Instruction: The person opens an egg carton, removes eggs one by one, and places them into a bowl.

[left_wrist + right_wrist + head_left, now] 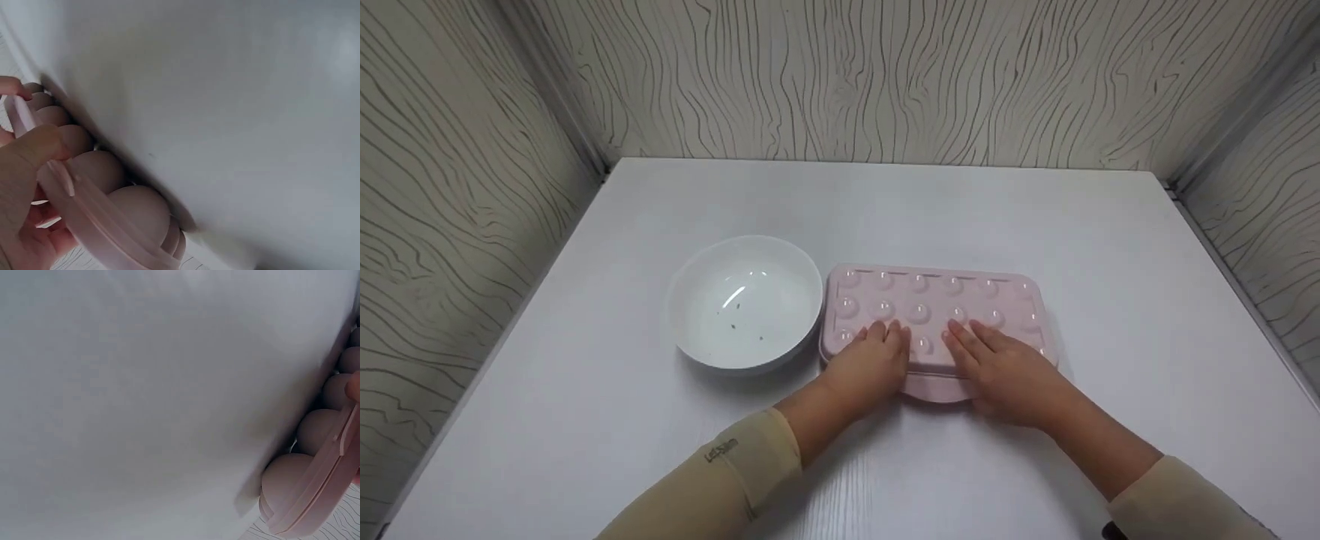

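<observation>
A pink lidded egg box (937, 300) with rounded bumps on its lid lies on the white table, its lid down. My left hand (874, 367) grips the front edge left of the middle, fingers over the lid. In the left wrist view its thumb (48, 143) bears on the rim (95, 214), beside the front tab. To the right of the tab, my right hand (1012, 375) lays its fingers over the lid. The right wrist view shows that thumb (354, 387) against the rim, over the rounded cups (323, 430) of the base.
Left of the egg box stands a white bowl (712, 315), close against its side, with a few small dark marks inside. The white table (885, 210) meets wood-patterned panels (840, 82) at the back and sides.
</observation>
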